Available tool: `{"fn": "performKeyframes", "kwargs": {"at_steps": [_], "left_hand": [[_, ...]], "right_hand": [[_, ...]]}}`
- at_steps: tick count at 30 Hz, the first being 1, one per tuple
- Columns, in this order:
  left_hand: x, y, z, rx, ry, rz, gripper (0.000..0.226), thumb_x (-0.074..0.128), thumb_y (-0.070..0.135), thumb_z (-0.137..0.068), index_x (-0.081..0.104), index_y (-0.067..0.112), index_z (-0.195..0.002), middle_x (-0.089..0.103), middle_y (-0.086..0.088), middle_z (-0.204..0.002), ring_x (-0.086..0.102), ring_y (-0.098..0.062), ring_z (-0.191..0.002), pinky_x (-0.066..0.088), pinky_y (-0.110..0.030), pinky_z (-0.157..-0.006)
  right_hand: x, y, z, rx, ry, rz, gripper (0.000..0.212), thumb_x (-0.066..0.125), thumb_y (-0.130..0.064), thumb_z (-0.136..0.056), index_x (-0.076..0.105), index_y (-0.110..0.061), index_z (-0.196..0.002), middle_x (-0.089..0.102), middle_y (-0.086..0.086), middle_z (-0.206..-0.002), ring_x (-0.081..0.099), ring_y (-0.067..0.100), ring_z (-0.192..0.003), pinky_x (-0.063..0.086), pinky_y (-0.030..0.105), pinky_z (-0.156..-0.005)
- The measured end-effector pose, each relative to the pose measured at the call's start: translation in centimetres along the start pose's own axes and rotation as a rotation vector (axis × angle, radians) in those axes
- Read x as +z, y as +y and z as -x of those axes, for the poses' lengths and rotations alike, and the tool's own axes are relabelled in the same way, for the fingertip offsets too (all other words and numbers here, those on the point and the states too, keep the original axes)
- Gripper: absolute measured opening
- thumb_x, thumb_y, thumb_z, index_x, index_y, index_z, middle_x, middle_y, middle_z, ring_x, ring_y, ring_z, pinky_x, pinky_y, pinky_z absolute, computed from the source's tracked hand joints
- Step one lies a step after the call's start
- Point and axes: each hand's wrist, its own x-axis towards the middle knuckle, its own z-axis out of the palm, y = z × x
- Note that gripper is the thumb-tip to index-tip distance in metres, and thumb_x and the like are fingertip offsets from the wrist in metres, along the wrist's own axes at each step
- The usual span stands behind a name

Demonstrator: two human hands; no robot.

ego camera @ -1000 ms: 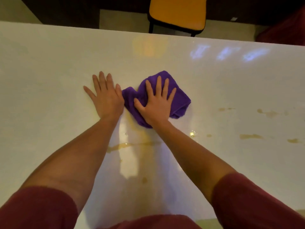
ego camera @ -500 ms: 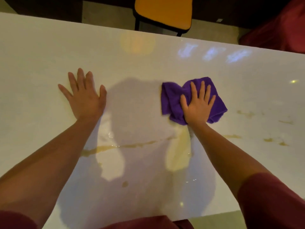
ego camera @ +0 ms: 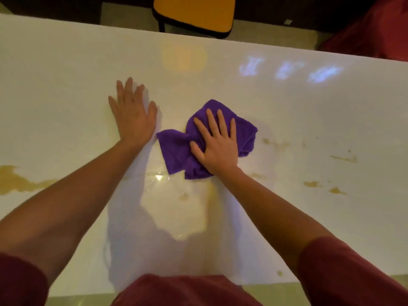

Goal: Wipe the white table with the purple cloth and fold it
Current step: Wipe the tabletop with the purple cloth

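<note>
Cloth (ego camera: 176,149), one, crumpled on table (ego camera: 66,74); right hand (ego camera: 217,144) presses it, fingers spread. Left hand (ego camera: 132,115) flat at its 9 o'clock, fingers spread.

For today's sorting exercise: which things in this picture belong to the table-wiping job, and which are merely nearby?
Part of the job:
- purple cloth, bunched up
- right hand, flat on the cloth
- left hand, flat on the bare table
- white table
- brownish stains on it

Merely nearby:
- orange chair beyond the far edge
- dark red object, top right; cannot tell what
</note>
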Motion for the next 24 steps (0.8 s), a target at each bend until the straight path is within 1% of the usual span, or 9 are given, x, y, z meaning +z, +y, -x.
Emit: {"fn": "performKeyframes", "kwargs": {"at_steps": [2,4,6,9,13,16,20,24], "left_hand": [[2.2,5.7,1.0,-0.053,-0.074,-0.003,0.057,0.036,0.038,-0.109,0.034,0.014,-0.16,0.018,-0.012,-0.173,0.008,-0.035,-0.161,0.007,-0.062,-0.126],[3.9,9.2,1.4,-0.151,-0.074,-0.021,0.059,0.032,0.042,-0.107,0.034,0.015,-0.159,0.018,-0.015,-0.172,0.008,-0.036,-0.16,0.004,-0.065,-0.125],[4.9,10.4,1.4,-0.195,-0.027,-0.06,0.062,0.027,0.045,-0.104,0.036,0.014,-0.157,0.021,-0.018,-0.171,0.011,-0.039,-0.16,0.005,-0.068,-0.124],[5.5,10.4,1.3,-0.203,0.04,-0.115,0.064,0.027,0.045,-0.102,0.038,0.012,-0.155,0.026,-0.021,-0.169,0.016,-0.041,-0.158,0.009,-0.07,-0.123],[5.4,10.8,1.0,-0.228,0.043,-0.126,0.063,0.029,0.044,-0.101,0.037,0.013,-0.155,0.026,-0.019,-0.169,0.015,-0.04,-0.159,0.009,-0.068,-0.124],[5.2,10.8,1.1,-0.225,0.045,-0.128,0.063,0.029,0.045,-0.101,0.037,0.012,-0.155,0.026,-0.019,-0.169,0.016,-0.04,-0.159,0.01,-0.068,-0.124],[5.2,10.9,1.2,-0.224,0.053,-0.122,0.062,0.03,0.045,-0.101,0.039,0.013,-0.153,0.028,-0.019,-0.168,0.017,-0.04,-0.158,0.011,-0.067,-0.124],[4.9,11.0,1.3,-0.219,0.039,-0.119,0.063,0.029,0.045,-0.102,0.039,0.012,-0.155,0.028,-0.02,-0.168,0.018,-0.04,-0.158,0.011,-0.068,-0.124]], "right_hand": [[-0.9,5.8,0.8,0.103,0.051,0.012,0.069,0.042,-0.063,-0.101,0.044,-0.03,-0.162,0.032,0.009,-0.174,0.022,0.038,-0.163,0.011,0.065,-0.13],[-1.7,11.1,0.5,0.191,0.041,0.032,0.071,0.041,-0.063,-0.101,0.044,-0.029,-0.163,0.031,0.011,-0.174,0.021,0.039,-0.162,0.012,0.065,-0.13],[-2.3,15.0,-0.7,0.268,0.01,0.034,0.073,0.036,-0.065,-0.101,0.04,-0.029,-0.164,0.026,0.011,-0.176,0.017,0.038,-0.164,0.01,0.064,-0.13],[-2.6,17.9,-3.5,0.358,0.015,0.045,0.073,0.033,-0.065,-0.102,0.036,-0.029,-0.166,0.023,0.01,-0.177,0.014,0.038,-0.164,0.007,0.062,-0.131],[-3.2,18.4,-7.6,0.47,0.011,0.033,0.076,0.024,-0.067,-0.103,0.027,-0.029,-0.168,0.018,0.01,-0.178,0.01,0.039,-0.165,0.005,0.064,-0.131],[-3.3,18.2,-8.7,0.505,-0.001,0.034,0.076,0.022,-0.067,-0.104,0.024,-0.028,-0.17,0.015,0.012,-0.178,0.007,0.04,-0.165,0.004,0.065,-0.131],[-3.4,17.0,-7.5,0.511,-0.011,0.049,0.076,0.022,-0.065,-0.104,0.023,-0.027,-0.17,0.014,0.012,-0.179,0.007,0.039,-0.165,0.005,0.064,-0.131],[-3.5,13.1,-3.1,0.474,-0.029,0.058,0.074,0.026,-0.062,-0.105,0.026,-0.026,-0.169,0.014,0.011,-0.179,0.007,0.039,-0.165,0.006,0.064,-0.13]]}}
